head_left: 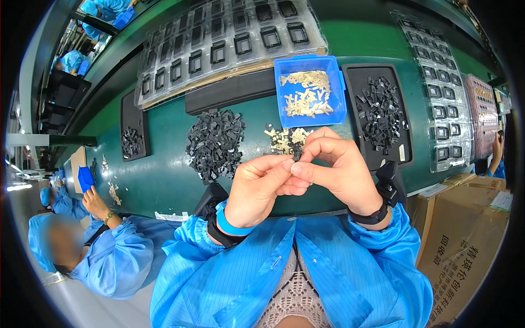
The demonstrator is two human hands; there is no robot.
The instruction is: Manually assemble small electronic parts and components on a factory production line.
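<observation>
Black little part [297, 156] pinched between left hand [256, 191] and right hand [336, 167] fingertips, just above the green table [164, 169], brass bits [287, 139] behind.

Small black plastic part [297, 156]: pinched between fingertips of both hands, mostly hidden, only dark sliver showing; held above table, just in front of loose pile of gold metal clips [287, 139]. Shape, orientation: cannot tell. Gold clips: flat, thin, scattered, overlapping.
</observation>
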